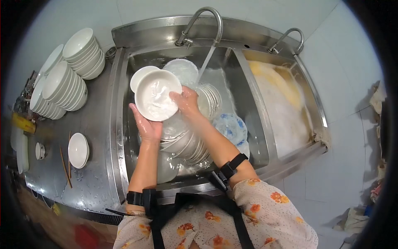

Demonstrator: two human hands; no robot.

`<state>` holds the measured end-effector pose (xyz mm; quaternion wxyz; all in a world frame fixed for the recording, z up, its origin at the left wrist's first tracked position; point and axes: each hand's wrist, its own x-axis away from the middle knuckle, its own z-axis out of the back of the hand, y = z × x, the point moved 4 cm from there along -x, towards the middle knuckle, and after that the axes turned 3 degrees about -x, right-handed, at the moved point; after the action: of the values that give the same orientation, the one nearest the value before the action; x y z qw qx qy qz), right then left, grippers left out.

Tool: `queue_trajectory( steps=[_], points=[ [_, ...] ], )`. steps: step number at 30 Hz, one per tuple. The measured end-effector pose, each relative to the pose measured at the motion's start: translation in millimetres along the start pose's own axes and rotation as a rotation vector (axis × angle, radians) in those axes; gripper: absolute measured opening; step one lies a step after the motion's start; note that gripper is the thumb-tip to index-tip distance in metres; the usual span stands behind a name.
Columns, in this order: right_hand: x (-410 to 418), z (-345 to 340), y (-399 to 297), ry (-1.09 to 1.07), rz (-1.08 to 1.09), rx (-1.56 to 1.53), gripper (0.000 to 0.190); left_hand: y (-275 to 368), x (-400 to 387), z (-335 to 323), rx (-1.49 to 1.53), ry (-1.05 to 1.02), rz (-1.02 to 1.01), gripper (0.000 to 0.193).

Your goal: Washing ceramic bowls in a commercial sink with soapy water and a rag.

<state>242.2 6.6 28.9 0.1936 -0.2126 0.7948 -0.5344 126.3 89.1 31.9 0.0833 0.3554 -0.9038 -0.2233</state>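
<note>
A wet white dish is held over the left basin of a stainless steel sink. My left hand supports its lower left edge from below. At the right rim, my right hand grips it with the thumb lying inside. Behind it another white dish shows in part; whether a hand holds it is hidden. Water runs from the curved faucet just beyond my right hand. Stacked white dishes and a blue-patterned plate lie in the water below.
Stacks of white bowls stand on the steel counter at left. Nearer are a small dish pile, wooden chopsticks and a small cup. The right basin holds foamy water under a second faucet.
</note>
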Motion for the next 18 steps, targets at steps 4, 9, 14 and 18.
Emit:
queue_trajectory(
  steps=[4,9,14,18],
  points=[
    [-3.8,-6.7,-36.6,0.04,0.276,0.738,0.021,13.4,-6.1,-0.5,-0.022,-0.18,-0.034,0.056],
    [3.2,-14.8,-32.6,-0.21,0.254,0.658,0.03,6.9,-12.7,42.6,-0.374,0.359,0.066,0.047],
    [18.4,-4.3,27.1,-0.356,0.108,0.961,0.033,85.8,6.1,15.5,-1.329,0.151,-0.505,0.034],
    [32.8,-15.0,75.2,-0.52,0.317,1.296,0.041,181.0,38.8,17.1,-1.631,0.274,-1.03,0.03]
  ],
)
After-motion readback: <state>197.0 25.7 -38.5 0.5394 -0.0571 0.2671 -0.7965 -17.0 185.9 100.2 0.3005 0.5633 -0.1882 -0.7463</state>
